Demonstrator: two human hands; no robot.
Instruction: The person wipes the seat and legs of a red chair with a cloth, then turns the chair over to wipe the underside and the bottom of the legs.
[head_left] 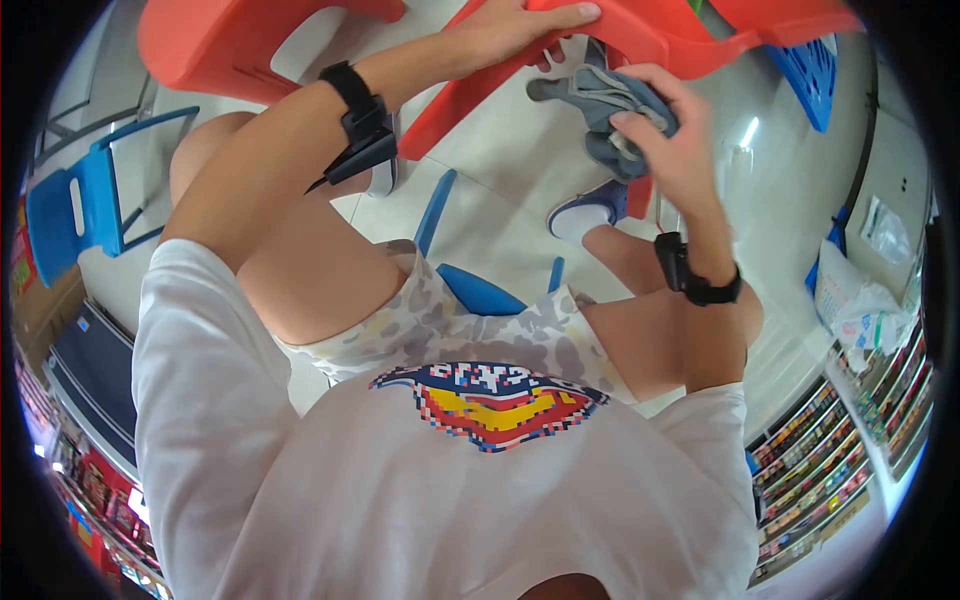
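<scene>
My left hand [505, 35] grips the edge of a red plastic chair [620, 35], thumb along the top and fingertips curling beneath. A crumpled grey-blue cloth [620, 100] is bunched in my right hand [672, 125], its fingers closed around it. The cloth hangs close beside the chair's underside or leg; whether it touches is hard to tell. A red leg [465, 100] slants down toward my feet. Part of the chair is cut off by the upper edge of the view.
Another red plastic piece of furniture [215, 50] stands at upper left. A blue chair [75, 210] is at far left, and a blue seat [480, 290] shows beneath me. A blue basket [808, 80] is at upper right. Plastic bags [860, 300] and stocked shelves [815, 460] line the right.
</scene>
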